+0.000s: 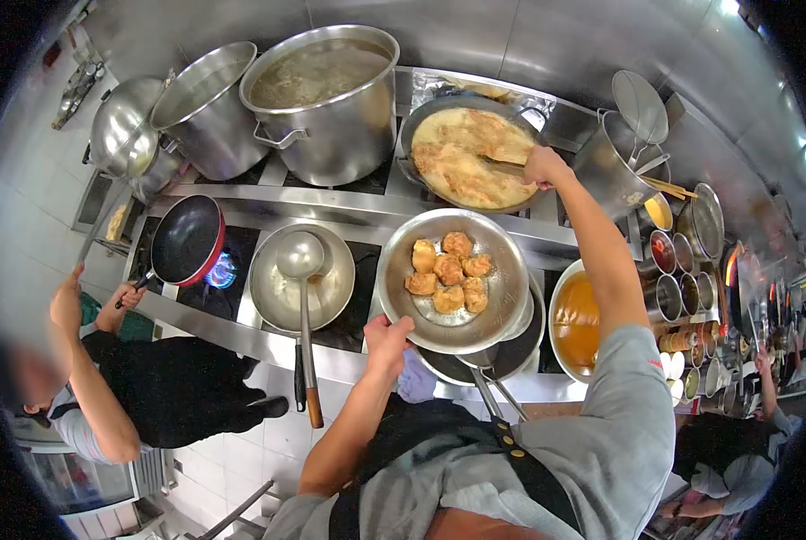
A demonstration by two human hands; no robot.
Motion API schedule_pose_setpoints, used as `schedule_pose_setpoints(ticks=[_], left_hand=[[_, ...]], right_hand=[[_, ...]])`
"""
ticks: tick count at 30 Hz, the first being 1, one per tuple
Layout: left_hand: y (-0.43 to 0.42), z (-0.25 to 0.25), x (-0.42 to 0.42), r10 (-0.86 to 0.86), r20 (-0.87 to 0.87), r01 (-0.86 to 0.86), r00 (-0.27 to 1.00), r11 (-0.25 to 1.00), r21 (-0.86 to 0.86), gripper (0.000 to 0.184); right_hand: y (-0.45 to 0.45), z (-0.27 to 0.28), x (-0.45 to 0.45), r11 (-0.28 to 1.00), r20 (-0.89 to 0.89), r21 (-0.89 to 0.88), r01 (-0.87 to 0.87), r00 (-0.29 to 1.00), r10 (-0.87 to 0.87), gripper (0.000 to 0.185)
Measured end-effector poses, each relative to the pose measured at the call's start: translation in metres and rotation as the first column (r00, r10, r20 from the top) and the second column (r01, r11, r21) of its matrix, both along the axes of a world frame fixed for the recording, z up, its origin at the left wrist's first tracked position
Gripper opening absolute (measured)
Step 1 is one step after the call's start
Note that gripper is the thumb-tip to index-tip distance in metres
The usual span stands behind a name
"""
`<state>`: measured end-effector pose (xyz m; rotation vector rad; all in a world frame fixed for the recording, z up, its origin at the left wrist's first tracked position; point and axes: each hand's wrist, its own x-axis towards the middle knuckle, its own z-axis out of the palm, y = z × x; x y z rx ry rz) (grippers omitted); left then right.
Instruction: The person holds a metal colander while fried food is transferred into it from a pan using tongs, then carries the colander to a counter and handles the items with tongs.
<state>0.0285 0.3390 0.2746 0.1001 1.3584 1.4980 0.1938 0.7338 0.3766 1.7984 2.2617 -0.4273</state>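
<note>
My left hand [387, 342] is closed on the near-left rim of a steel bowl [394, 265]. Several golden-brown fried pieces [448, 268] lie inside it. Under the bowl is a dark frying pan [520, 346], mostly hidden. My right hand [548, 168] reaches over the wok [412, 171] at the back, its fingers closed round a utensil [504, 166] that dips into the foaming oil [457, 135]. It looks like tongs, but its shape is partly hidden. Pale brown battered food [484, 180] floats in the oil.
Large stockpots [349, 135] stand behind on the left. A ladle [300, 256] rests in a steel pan [268, 297]. A co-worker [160, 387] holds a red pan [212, 243] by a lit burner [221, 270]. Right are an orange-liquid pan [578, 315] and a pot with strainers [614, 162].
</note>
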Motion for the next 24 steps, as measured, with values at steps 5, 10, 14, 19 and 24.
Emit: schedule_pose_setpoints(ticks=[5,10,14,19,24], left_hand=[[0.006,-0.005,0.001,-0.026,-0.023,0.025,0.999,0.999,-0.035,0.029],[0.006,-0.003,0.003,-0.010,-0.001,0.010,1.000,1.000,0.015,0.024],[0.003,-0.005,0.005,-0.009,0.017,0.009,1.000,1.000,0.013,0.022],[0.001,-0.003,0.006,-0.014,0.003,0.014,1.000,1.000,0.010,0.021],[-0.001,-0.004,0.006,0.003,-0.004,-0.003,1.000,1.000,-0.011,0.024]], right_hand=[[-0.027,0.038,0.014,0.999,-0.096,0.022,0.033,0.995,-0.031,0.035],[-0.024,0.037,0.004,0.991,0.216,0.083,-0.102,0.973,0.082,0.040],[-0.016,0.013,-0.004,0.985,0.182,0.108,-0.133,0.977,0.112,0.038],[0.002,-0.018,0.001,0.975,0.085,0.206,-0.081,0.994,0.065,0.033],[-0.013,-0.005,0.007,0.996,0.056,0.094,-0.008,0.998,0.003,0.033]])
